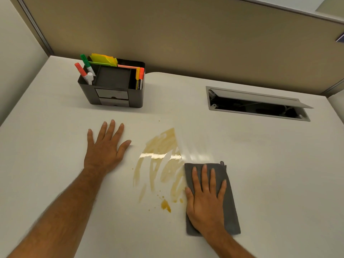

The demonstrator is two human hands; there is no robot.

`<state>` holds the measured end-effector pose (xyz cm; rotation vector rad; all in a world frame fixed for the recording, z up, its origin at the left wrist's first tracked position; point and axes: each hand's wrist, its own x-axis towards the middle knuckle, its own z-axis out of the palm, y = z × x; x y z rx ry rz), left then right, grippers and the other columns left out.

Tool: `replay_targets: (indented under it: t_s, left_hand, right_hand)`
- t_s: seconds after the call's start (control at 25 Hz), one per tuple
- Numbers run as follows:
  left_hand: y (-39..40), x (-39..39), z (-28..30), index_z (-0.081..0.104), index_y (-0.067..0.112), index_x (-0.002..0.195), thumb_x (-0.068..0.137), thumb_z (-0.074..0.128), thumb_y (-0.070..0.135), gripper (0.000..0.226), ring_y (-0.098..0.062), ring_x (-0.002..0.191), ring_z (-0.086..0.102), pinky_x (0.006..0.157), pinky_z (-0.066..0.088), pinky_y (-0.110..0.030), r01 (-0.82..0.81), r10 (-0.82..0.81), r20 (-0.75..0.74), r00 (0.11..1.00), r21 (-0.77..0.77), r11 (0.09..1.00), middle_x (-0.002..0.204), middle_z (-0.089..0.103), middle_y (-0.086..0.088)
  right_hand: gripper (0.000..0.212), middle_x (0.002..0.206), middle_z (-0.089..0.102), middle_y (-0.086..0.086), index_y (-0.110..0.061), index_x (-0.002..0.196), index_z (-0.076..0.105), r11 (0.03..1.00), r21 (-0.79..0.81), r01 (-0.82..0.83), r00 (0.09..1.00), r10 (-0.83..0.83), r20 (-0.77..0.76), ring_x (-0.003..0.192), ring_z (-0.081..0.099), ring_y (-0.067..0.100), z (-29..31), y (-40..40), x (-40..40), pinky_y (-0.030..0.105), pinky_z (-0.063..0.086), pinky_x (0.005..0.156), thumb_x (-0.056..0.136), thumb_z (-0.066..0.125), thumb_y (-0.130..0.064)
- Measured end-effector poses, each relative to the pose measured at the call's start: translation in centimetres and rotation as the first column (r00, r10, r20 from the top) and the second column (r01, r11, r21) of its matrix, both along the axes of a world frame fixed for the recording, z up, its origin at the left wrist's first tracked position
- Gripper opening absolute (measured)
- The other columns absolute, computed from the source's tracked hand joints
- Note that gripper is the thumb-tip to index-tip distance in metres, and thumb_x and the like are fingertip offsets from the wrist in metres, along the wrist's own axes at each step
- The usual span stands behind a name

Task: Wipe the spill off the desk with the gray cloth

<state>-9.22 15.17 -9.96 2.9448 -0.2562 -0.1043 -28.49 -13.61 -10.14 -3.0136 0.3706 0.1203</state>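
1. The folded gray microfibre cloth (228, 194) lay flat on the white laminate tabletop (270, 164), its left edge touching the right margin of the smeared amber-brown liquid spill (162, 164), probably so that a sideways sweep would carry it straight over the wet patch
2. The right hand (205, 198) rested palm-down on the cloth with fingers spread and straight, gripping nothing; that wide, flat press likely served to load the whole cloth evenly against the surface
3. The left hand (105, 146) lay open and flat on bare tabletop just left of the spill, fingers fanned, holding nothing; it appeared to brace the body while staying clear of the liquid
4. The spill showed streaks and thin smears, with a thicker drop and small specks near its lower edge, so the wiping seemed partly done with residue left
5. The black plastic desk organiser with coloured markers and sticky notes (113, 86) stood well behind the spill, and the open gray cable hatch (256, 103) sat far right, both apart from the wiping path
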Motion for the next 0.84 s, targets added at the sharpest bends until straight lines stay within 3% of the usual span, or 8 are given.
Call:
replay_targets:
  t_s: [0.12, 0.2, 0.6, 0.84]
  left_hand:
    - [0.0, 0.1, -0.1, 0.006, 0.033, 0.157, 0.091, 0.002, 0.069, 0.076, -0.022, 0.154, 0.0, 0.12, -0.005, -0.056, 0.007, -0.007, 0.01, 1.0, 0.003, 1.0, 0.168, 0.004, 0.001]
    - [0.0, 0.1, -0.2, 0.006, 0.033, 0.157, 0.091, 0.002, 0.069, 0.075, -0.022, 0.154, 0.0, 0.12, -0.004, -0.056, 0.008, -0.008, 0.02, 1.0, 0.009, 1.0, 0.168, 0.004, 0.0]
    - [0.1, 0.2, -0.6, 0.002, 0.032, 0.157, 0.09, -0.004, 0.07, 0.077, -0.022, 0.154, -0.001, 0.121, -0.004, -0.057, 0.004, -0.005, 0.027, 1.0, 0.023, 1.0, 0.168, 0.003, 0.0]
    - [0.1, 0.2, -0.6, 0.002, 0.033, 0.157, 0.091, -0.003, 0.07, 0.076, -0.022, 0.154, -0.002, 0.121, -0.004, -0.057, 0.005, -0.005, 0.021, 1.0, 0.008, 1.0, 0.168, 0.002, 0.0]
  right_hand:
    - [0.068, 0.168, -0.002, 0.007, -0.027, 0.158, 0.0, 0.993, 0.004, 0.117, 0.993, -0.117, 0.002, 0.155, -0.005, 0.029, -0.1, 1.3, 1.8, 0.063, -0.002, 0.121, 0.097, 0.006, -0.057]
    - [0.068, 0.168, 0.001, 0.008, -0.025, 0.158, 0.003, 0.988, 0.004, 0.151, 0.988, -0.151, 0.024, 0.155, -0.002, 0.03, -0.1, 1.8, 3.1, 0.065, 0.0, 0.121, 0.097, 0.008, -0.056]
    - [0.071, 0.169, -0.001, 0.009, -0.024, 0.16, 0.001, 0.98, 0.022, 0.195, 0.981, -0.196, 0.009, 0.156, -0.005, 0.031, 0.3, 2.2, 10.2, 0.066, -0.005, 0.12, 0.097, 0.001, -0.059]
    - [0.068, 0.169, -0.002, 0.009, -0.024, 0.16, 0.0, 0.974, 0.035, 0.224, 0.974, -0.225, 0.014, 0.155, -0.008, 0.032, 0.3, 1.9, 17.0, 0.068, -0.006, 0.118, 0.101, 0.011, -0.056]
